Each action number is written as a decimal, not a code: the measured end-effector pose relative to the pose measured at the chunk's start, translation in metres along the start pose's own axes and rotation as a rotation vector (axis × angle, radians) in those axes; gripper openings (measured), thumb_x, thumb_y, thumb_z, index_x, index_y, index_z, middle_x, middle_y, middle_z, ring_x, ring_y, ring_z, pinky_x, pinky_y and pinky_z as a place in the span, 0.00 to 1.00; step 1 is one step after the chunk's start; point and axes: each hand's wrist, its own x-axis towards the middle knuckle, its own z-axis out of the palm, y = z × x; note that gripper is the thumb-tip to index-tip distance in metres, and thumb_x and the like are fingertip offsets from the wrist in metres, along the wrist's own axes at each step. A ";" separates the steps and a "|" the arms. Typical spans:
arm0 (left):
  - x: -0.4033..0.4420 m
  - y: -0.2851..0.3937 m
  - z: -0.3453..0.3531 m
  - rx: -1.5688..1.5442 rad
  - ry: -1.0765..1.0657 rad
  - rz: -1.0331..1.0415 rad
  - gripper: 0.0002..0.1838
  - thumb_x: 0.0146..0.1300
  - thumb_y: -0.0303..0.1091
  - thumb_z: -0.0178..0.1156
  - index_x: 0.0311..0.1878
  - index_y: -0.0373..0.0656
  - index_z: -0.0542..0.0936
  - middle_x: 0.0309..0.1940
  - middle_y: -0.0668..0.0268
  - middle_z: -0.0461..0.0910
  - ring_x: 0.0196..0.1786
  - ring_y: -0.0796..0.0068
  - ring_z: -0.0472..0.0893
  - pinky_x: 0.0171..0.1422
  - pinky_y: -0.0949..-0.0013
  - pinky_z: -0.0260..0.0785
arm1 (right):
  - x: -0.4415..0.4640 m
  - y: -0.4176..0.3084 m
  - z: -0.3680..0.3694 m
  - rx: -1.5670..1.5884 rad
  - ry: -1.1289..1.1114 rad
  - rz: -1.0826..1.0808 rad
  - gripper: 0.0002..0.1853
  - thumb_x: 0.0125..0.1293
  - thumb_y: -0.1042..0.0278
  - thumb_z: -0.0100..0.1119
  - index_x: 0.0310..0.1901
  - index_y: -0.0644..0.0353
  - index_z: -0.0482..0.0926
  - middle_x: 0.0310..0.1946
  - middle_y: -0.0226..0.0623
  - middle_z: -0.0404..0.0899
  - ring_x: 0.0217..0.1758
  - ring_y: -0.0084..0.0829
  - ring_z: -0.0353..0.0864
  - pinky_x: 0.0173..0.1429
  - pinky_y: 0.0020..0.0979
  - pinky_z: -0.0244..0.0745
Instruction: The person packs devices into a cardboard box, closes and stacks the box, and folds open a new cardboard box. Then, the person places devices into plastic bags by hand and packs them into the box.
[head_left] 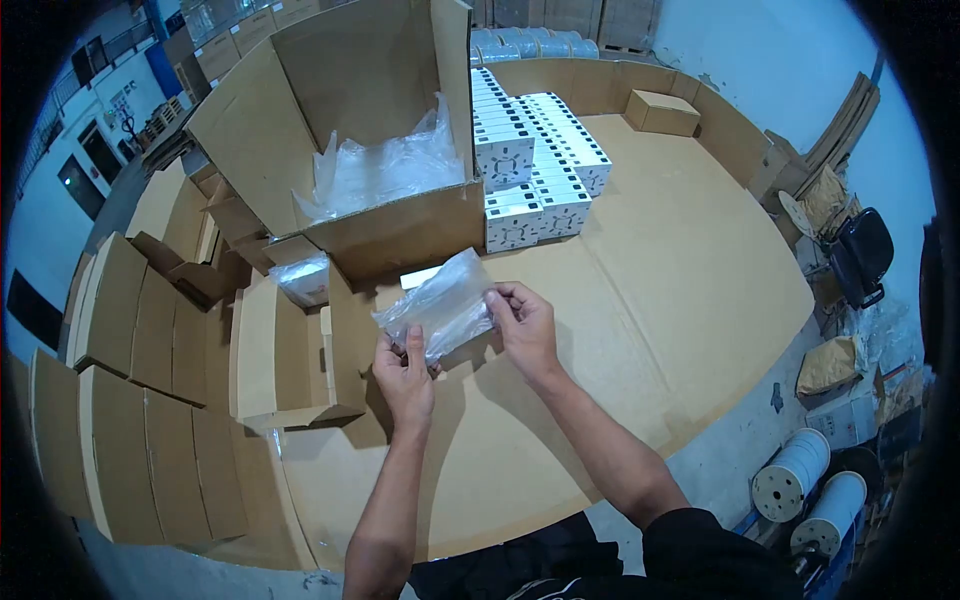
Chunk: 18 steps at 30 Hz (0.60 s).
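A clear plastic bag (pixel 445 305) is stretched between my two hands above the cardboard-covered table. My left hand (pixel 405 378) pinches its lower left edge, and my right hand (pixel 524 325) grips the right edge between thumb and fingers. Behind the bag, a small white item (pixel 420 278) shows partly; the rest of it is hidden. To the left stands an open cardboard box (pixel 268 345) with a plastic-wrapped piece (pixel 302 280) at its far end. A large open carton (pixel 400 232) beyond my hands holds a heap of clear plastic bags (pixel 390 165).
Stacks of white printed boxes (pixel 540 205) stand right of the large carton. Several brown cartons (pixel 150 440) line the left side. A small closed carton (pixel 662 113) sits at the far table edge. Cable spools (pixel 790 475) and a black chair (pixel 862 250) are on the right.
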 end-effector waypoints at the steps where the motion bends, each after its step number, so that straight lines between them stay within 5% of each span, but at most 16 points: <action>1: -0.001 0.004 0.002 -0.001 -0.002 0.001 0.15 0.78 0.43 0.58 0.56 0.43 0.75 0.35 0.72 0.79 0.27 0.86 0.75 0.26 0.80 0.70 | 0.001 0.000 -0.003 0.022 0.003 0.022 0.08 0.76 0.70 0.59 0.47 0.66 0.83 0.33 0.26 0.82 0.34 0.14 0.76 0.38 0.21 0.72; 6: -0.002 0.004 0.002 -0.078 -0.073 0.008 0.12 0.78 0.42 0.57 0.48 0.42 0.74 0.32 0.72 0.78 0.27 0.87 0.74 0.26 0.80 0.69 | 0.001 -0.001 -0.001 0.089 0.066 0.000 0.08 0.77 0.68 0.59 0.45 0.65 0.82 0.33 0.25 0.81 0.34 0.13 0.75 0.37 0.20 0.72; 14: -0.004 0.012 0.004 -0.089 0.061 0.030 0.10 0.79 0.40 0.56 0.48 0.43 0.73 0.35 0.70 0.78 0.34 0.86 0.77 0.29 0.77 0.73 | -0.008 0.003 0.007 0.340 0.120 0.078 0.12 0.76 0.63 0.62 0.50 0.62 0.77 0.38 0.27 0.80 0.34 0.14 0.75 0.35 0.19 0.72; 18: 0.000 -0.003 0.004 -0.081 0.047 0.151 0.10 0.77 0.37 0.58 0.49 0.40 0.72 0.38 0.68 0.80 0.38 0.84 0.79 0.33 0.74 0.78 | -0.025 0.012 0.023 0.305 -0.078 0.201 0.14 0.75 0.59 0.63 0.49 0.61 0.77 0.38 0.28 0.80 0.32 0.15 0.76 0.35 0.19 0.72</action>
